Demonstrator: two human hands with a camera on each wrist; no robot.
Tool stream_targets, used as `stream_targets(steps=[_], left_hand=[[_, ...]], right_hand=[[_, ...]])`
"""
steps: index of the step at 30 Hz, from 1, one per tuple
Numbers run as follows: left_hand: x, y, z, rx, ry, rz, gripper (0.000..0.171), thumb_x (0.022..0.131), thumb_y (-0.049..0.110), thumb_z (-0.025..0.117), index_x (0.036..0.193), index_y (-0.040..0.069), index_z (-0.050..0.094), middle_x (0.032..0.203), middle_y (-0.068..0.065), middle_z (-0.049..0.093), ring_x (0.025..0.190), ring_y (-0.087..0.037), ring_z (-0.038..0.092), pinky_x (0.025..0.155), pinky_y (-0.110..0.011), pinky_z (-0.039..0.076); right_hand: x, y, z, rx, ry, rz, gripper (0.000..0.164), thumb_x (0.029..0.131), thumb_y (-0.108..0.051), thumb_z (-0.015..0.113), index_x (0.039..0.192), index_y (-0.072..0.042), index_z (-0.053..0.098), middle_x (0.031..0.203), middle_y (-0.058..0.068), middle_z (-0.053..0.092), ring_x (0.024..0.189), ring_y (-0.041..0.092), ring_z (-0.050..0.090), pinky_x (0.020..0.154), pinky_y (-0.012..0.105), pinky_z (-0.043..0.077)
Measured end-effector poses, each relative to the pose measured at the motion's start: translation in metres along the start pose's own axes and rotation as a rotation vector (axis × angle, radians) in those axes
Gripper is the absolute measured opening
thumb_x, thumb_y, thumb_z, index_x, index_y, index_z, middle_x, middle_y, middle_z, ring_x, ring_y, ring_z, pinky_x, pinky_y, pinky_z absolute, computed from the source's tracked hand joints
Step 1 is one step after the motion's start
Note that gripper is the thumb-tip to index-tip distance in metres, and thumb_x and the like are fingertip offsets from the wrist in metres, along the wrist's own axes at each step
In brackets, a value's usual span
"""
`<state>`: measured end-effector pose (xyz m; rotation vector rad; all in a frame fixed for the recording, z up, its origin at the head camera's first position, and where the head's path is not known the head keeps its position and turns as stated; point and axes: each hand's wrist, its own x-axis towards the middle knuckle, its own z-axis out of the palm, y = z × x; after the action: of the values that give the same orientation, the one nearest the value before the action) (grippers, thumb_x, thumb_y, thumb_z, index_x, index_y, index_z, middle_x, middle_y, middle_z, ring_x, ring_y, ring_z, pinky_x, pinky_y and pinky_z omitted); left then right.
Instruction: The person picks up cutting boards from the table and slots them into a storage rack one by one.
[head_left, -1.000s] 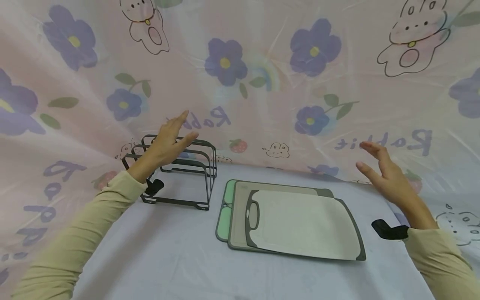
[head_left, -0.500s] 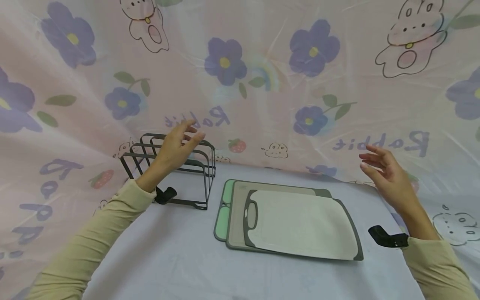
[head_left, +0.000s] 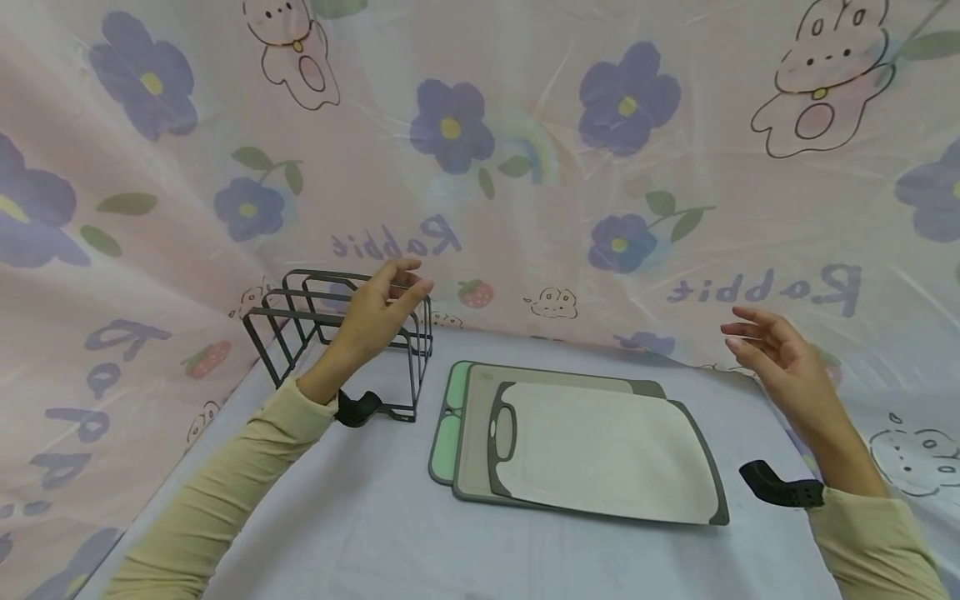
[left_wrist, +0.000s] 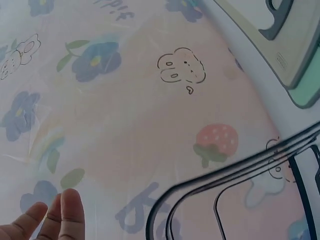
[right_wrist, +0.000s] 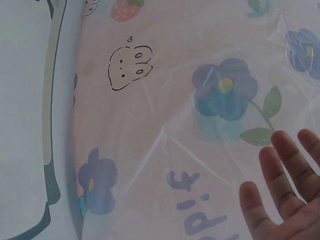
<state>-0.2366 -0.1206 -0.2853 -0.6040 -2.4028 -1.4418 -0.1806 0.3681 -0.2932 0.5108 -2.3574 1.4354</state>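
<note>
Left hand (head_left: 375,315) and right hand (head_left: 787,367) hover well apart, relaxed.

Left hand (head_left: 378,312) near rack (head_left: 300,316), stacked boards (head_left: 607,446)

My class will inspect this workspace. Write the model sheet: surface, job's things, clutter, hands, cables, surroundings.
Surface: white-covered table, bearing the rack and boards.
Job's things: black wire rack, upright, with no board in it; to its right, an overlapping stack of white board on top, beige board beneath, green board showing at the left.
Clutter: nothing seen.
Left hand: raised by the rack, holding nothing.
Right hand: raised to the right of the boards, holding nothing.
Cables: nothing seen.
Surroundings: pink backdrop printed with flowers, rabbits and strawberries.
</note>
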Motion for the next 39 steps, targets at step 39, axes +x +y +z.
stream_targets(steps=[39], left_hand=[[-0.034,-0.046,0.073,-0.175,-0.062,-0.212,0.043,0.093,0.027,0.068,0.13,0.007,0.057,0.107,-0.008,0.063,0.087,-0.022,0.06,0.071,-0.032,0.049]], right_hand=[[-0.047,0.046,0.008,0.006,-0.045,0.181,0.034,0.1,-0.006,0.054,0.133,-0.015,0.053,0.112,-0.01,0.061,0.1,0.001,0.057,0.079,0.012,0.046]])
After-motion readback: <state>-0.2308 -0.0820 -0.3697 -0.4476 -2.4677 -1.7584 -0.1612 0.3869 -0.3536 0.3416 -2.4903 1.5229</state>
